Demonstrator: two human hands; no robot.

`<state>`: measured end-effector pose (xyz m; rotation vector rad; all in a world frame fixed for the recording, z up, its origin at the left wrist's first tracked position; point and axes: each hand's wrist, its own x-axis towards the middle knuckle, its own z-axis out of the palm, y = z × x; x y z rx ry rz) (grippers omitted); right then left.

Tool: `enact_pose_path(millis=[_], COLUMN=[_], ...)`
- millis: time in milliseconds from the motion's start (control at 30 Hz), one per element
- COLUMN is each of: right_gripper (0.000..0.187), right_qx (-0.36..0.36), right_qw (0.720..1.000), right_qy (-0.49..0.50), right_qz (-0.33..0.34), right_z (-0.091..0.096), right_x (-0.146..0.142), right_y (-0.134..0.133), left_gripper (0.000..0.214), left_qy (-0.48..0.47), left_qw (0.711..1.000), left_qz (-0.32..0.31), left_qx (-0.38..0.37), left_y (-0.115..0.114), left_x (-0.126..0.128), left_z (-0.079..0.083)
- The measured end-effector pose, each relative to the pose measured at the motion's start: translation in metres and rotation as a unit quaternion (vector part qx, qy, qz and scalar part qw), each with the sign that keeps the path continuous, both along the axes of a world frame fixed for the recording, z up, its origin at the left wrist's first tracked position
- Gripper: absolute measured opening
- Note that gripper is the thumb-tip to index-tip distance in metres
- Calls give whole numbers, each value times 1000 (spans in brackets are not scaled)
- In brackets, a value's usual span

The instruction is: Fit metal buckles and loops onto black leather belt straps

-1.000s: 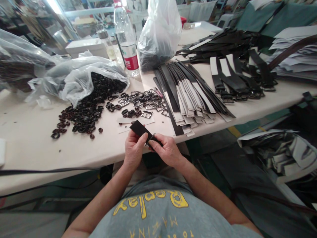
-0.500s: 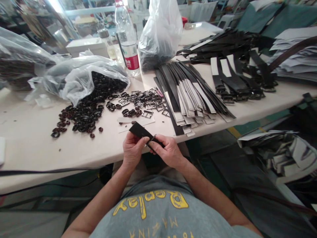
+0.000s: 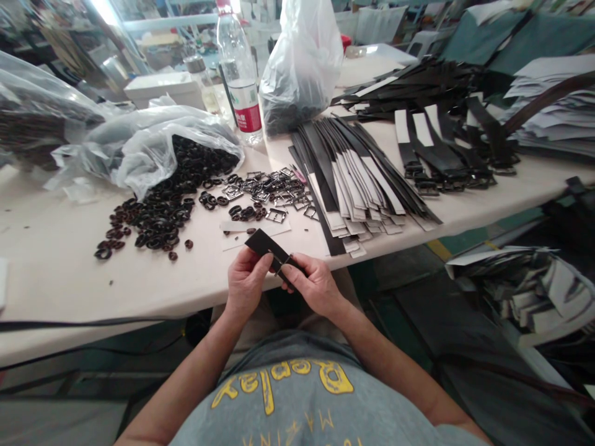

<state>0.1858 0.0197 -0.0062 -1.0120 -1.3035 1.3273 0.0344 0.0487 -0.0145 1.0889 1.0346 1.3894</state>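
A black strap [image 3: 260, 243] with a metal buckle [image 3: 281, 265] across it is held between my two hands above the table's front edge. My left hand [image 3: 247, 280] pinches the strap's upper left part, thumb on top beside the buckle. On the other side, my right hand [image 3: 317, 284] grips the strap, its thumb resting at the buckle. The fingers beneath are partly hidden. Beyond the hands lie loose metal buckles [image 3: 276, 215], small black loops [image 3: 160, 220] and a row of black straps with white ends [image 3: 356, 179].
A plastic bag [image 3: 153, 139] spills loops on the left. Behind stand a water bottle [image 3: 245, 102] and an upright filled bag [image 3: 300, 74]. Buckled straps [image 3: 434, 152] and stacked sheets [image 3: 548, 102] lie to the right. A bin of scraps [image 3: 534, 291] stands beside the table.
My left thumb has slid back from the buckle toward the left, showing more of the strap. My right hand keeps its grip with little movement.
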Motion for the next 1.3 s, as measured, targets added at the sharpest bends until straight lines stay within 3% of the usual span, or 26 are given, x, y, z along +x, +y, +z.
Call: enact_pose_path(millis=[267,367,433,533,600,733,867,1000,1133,1200,1300], right_gripper=[26,28,30,34,36,35,35,24,19,19,25], right_qx=[60,64,61,59,60,60,70,85,101,102,89], right_qw=[992,990,990,991,992,991,986,969,934,922,911], right_qy=[-110,-124,-118,-99,-83,-79,-139,-229,-341,-371,-399], right_qz=[-1,-24,-45,-65,-71,-87,-64,-23,24,43,45], right_z=[9,10,11,14,16,20,20,25,37,41,44], right_x=[6,3,1,-2,0,8,13,17,26,31,39], right_y=[1,1,1,2,3,5,4,1,-3,-5,-7], left_gripper=[25,15,12,26,29,47,17,66,67,67,39], left_qy=[2,102,195,284,292,171,35,-30,-31,-56,-23], left_qw=[1000,987,955,898,893,957,991,964,921,922,939], left_qz=[28,79,97,75,27,-89,-118,-255,-363,-355,-316], left_qx=[-4,94,200,327,341,216,48,-76,-137,-143,-134], left_y=[3,1,-1,-4,-8,-12,-7,1,2,0,-1], left_x=[5,3,0,-5,-7,-8,-5,-7,-15,-18,-21], left_z=[-5,-5,-1,11,19,26,30,36,34,30,28])
